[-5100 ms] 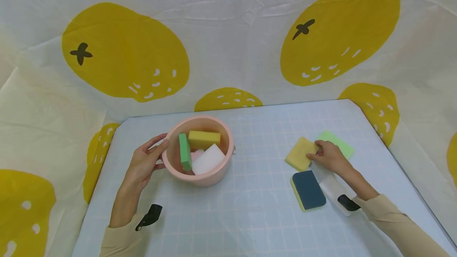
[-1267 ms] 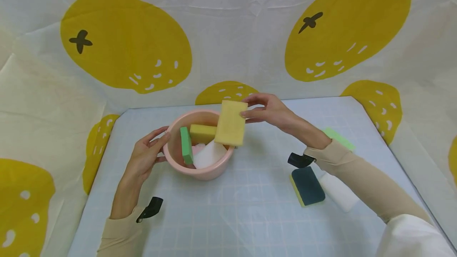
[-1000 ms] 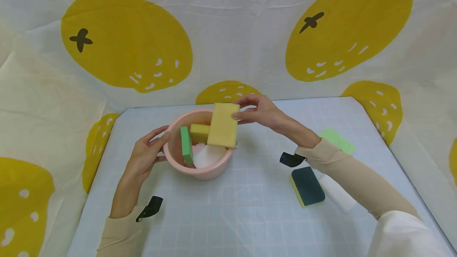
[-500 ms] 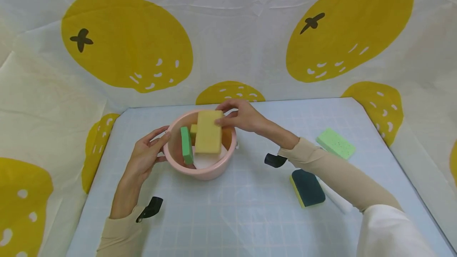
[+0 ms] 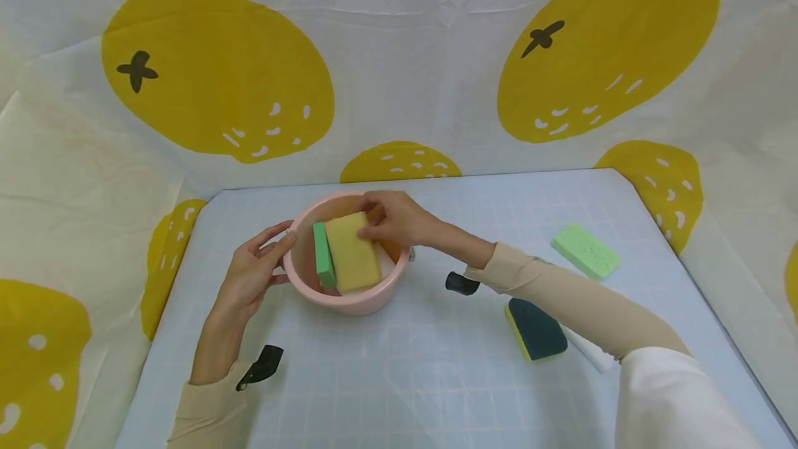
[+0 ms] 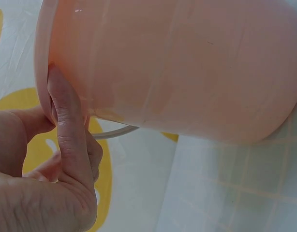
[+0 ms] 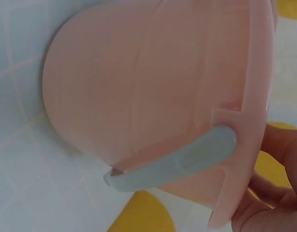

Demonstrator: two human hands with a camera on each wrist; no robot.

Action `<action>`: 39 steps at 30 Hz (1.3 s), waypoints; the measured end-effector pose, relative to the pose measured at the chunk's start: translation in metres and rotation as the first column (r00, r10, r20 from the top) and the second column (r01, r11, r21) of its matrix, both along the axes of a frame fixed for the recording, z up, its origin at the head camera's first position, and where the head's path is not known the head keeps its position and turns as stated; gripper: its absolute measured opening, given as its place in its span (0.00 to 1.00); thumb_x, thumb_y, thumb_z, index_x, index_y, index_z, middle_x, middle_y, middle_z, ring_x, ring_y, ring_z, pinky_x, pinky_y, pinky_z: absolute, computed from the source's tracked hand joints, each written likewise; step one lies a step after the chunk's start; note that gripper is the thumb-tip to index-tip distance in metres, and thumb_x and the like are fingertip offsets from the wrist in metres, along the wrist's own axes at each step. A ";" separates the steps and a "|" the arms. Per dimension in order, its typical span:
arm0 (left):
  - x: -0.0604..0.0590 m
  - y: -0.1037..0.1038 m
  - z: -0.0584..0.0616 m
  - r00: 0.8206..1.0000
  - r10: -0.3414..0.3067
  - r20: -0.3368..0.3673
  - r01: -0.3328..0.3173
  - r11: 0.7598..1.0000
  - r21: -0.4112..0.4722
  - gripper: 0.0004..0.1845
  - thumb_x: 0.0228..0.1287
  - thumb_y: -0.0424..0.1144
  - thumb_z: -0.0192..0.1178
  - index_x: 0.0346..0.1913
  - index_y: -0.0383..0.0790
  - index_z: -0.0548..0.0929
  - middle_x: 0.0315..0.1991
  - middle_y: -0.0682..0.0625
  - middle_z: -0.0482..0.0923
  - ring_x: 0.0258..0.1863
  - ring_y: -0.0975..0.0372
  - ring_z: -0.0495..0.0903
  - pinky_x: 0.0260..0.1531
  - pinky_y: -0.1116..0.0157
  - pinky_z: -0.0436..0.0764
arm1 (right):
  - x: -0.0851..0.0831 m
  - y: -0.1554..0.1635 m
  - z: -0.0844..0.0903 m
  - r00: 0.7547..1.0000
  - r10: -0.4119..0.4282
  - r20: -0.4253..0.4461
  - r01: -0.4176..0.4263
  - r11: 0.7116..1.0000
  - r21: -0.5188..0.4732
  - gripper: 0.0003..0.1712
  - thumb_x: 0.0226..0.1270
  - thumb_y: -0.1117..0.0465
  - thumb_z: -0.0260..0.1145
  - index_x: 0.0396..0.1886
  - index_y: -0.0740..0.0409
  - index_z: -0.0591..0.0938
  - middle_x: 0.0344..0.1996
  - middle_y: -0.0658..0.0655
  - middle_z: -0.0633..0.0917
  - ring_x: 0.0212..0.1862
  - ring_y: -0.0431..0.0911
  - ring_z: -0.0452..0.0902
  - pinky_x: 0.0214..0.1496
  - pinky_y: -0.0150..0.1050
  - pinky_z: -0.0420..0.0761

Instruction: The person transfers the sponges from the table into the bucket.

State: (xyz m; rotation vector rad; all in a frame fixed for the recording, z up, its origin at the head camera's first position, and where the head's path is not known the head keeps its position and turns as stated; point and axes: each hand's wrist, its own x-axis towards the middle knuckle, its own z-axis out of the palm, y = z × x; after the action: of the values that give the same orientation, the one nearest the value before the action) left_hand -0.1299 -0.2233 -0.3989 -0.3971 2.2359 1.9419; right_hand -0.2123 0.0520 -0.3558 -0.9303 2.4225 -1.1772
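Currently, item one: pink bucket on the table, with the left hand against its outer wall, fingers straight and pressed just under the rim, gripping nothing. Item two: yellow sponge, lying tilted inside the bucket, pinched at its far end by the fingertips of the right hand. Item three: green sponge, upright in the bucket, just beside the yellow one on the left-hand side. Item four: dark blue sponge and light green sponge, on the table well apart from both sets of fingers.
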 end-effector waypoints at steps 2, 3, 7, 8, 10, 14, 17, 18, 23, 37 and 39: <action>0.000 0.000 -0.001 1.000 -0.001 -0.002 0.001 1.000 0.008 0.38 0.68 0.58 0.66 0.76 0.47 0.70 0.50 0.55 0.85 0.37 0.66 0.85 0.34 0.65 0.89 | 0.002 -0.004 -0.002 1.000 0.012 -0.023 -0.011 1.000 0.013 0.24 0.67 0.63 0.74 0.58 0.67 0.78 0.52 0.60 0.85 0.50 0.48 0.83 0.54 0.33 0.83; 0.000 0.000 -0.001 1.000 -0.002 -0.003 0.002 1.000 0.010 0.38 0.68 0.58 0.66 0.76 0.47 0.70 0.50 0.55 0.85 0.37 0.66 0.85 0.34 0.65 0.89 | 0.003 -0.005 -0.002 0.999 0.015 -0.034 -0.014 1.000 0.021 0.24 0.68 0.64 0.74 0.59 0.68 0.78 0.52 0.60 0.84 0.51 0.48 0.83 0.55 0.33 0.83; -0.001 0.000 -0.002 1.000 0.000 0.001 0.000 1.000 0.007 0.38 0.68 0.58 0.66 0.76 0.47 0.70 0.50 0.54 0.85 0.36 0.66 0.85 0.34 0.65 0.89 | 0.005 -0.010 -0.005 0.993 0.048 -0.106 -0.042 0.998 0.052 0.24 0.69 0.65 0.72 0.61 0.67 0.78 0.52 0.59 0.84 0.53 0.48 0.81 0.59 0.38 0.82; -0.001 0.000 -0.002 1.000 0.002 0.002 -0.002 1.000 0.005 0.38 0.68 0.58 0.66 0.76 0.48 0.70 0.51 0.54 0.85 0.36 0.66 0.85 0.34 0.65 0.89 | 0.005 -0.010 -0.004 0.992 0.053 -0.118 -0.046 0.997 0.060 0.23 0.69 0.65 0.72 0.61 0.67 0.78 0.52 0.58 0.85 0.53 0.48 0.81 0.60 0.40 0.82; -0.002 -0.001 -0.002 1.000 0.004 0.004 -0.004 1.000 0.008 0.38 0.67 0.59 0.66 0.76 0.48 0.70 0.50 0.55 0.85 0.36 0.66 0.85 0.34 0.65 0.89 | 0.005 -0.011 -0.004 0.987 0.060 -0.148 -0.048 0.995 0.082 0.24 0.70 0.66 0.71 0.63 0.66 0.78 0.52 0.58 0.85 0.52 0.48 0.81 0.60 0.41 0.82; -0.002 0.000 -0.003 1.000 0.006 0.003 -0.006 1.000 0.024 0.39 0.66 0.59 0.67 0.75 0.47 0.71 0.49 0.56 0.85 0.36 0.66 0.86 0.34 0.64 0.89 | 0.008 -0.010 -0.003 0.982 0.031 -0.185 -0.006 0.991 0.135 0.25 0.70 0.63 0.71 0.64 0.64 0.78 0.52 0.57 0.85 0.52 0.47 0.79 0.58 0.39 0.81; -0.002 0.001 -0.004 1.000 0.004 0.004 -0.004 1.000 0.026 0.39 0.66 0.59 0.68 0.75 0.47 0.71 0.49 0.55 0.85 0.37 0.66 0.86 0.34 0.64 0.89 | 0.009 -0.007 -0.002 0.979 0.013 -0.202 0.016 0.990 0.138 0.25 0.70 0.62 0.71 0.64 0.64 0.79 0.52 0.58 0.84 0.52 0.47 0.80 0.57 0.37 0.82; -0.002 0.001 -0.004 1.000 0.004 0.004 -0.004 1.000 0.023 0.39 0.66 0.59 0.67 0.75 0.47 0.71 0.50 0.55 0.85 0.37 0.66 0.86 0.35 0.64 0.89 | 0.009 -0.005 -0.002 0.978 0.009 -0.206 0.019 0.991 0.131 0.24 0.70 0.62 0.71 0.62 0.65 0.79 0.52 0.58 0.84 0.51 0.47 0.80 0.56 0.37 0.82; -0.002 0.001 -0.002 1.000 0.010 0.010 -0.010 1.000 0.011 0.39 0.66 0.60 0.67 0.75 0.48 0.70 0.49 0.57 0.85 0.37 0.66 0.86 0.36 0.64 0.89 | 0.010 0.003 0.001 0.980 0.011 -0.198 0.001 0.998 0.060 0.17 0.71 0.63 0.70 0.55 0.67 0.81 0.48 0.59 0.85 0.49 0.48 0.82 0.53 0.35 0.84; -0.001 0.000 0.000 1.000 0.004 0.013 -0.004 1.000 0.002 0.40 0.66 0.60 0.67 0.76 0.48 0.70 0.49 0.58 0.85 0.38 0.66 0.86 0.36 0.65 0.89 | 0.012 0.034 0.007 0.995 -0.024 -0.101 0.014 0.995 -0.096 0.15 0.70 0.65 0.71 0.52 0.67 0.83 0.46 0.58 0.85 0.47 0.47 0.81 0.53 0.36 0.84; -0.001 0.000 0.000 1.000 0.004 0.013 -0.004 1.000 -0.001 0.40 0.66 0.60 0.67 0.76 0.48 0.70 0.49 0.58 0.85 0.38 0.66 0.86 0.36 0.65 0.89 | 0.013 0.039 0.007 0.995 -0.031 -0.097 0.020 0.994 -0.109 0.15 0.70 0.66 0.71 0.52 0.67 0.83 0.46 0.58 0.85 0.47 0.48 0.81 0.54 0.39 0.85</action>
State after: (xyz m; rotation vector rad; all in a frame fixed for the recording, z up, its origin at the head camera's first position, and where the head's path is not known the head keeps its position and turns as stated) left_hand -0.1307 -0.2233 -0.3993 -0.4137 2.2292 1.9350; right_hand -0.1996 0.0911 -0.3486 -1.0146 2.4753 -1.3115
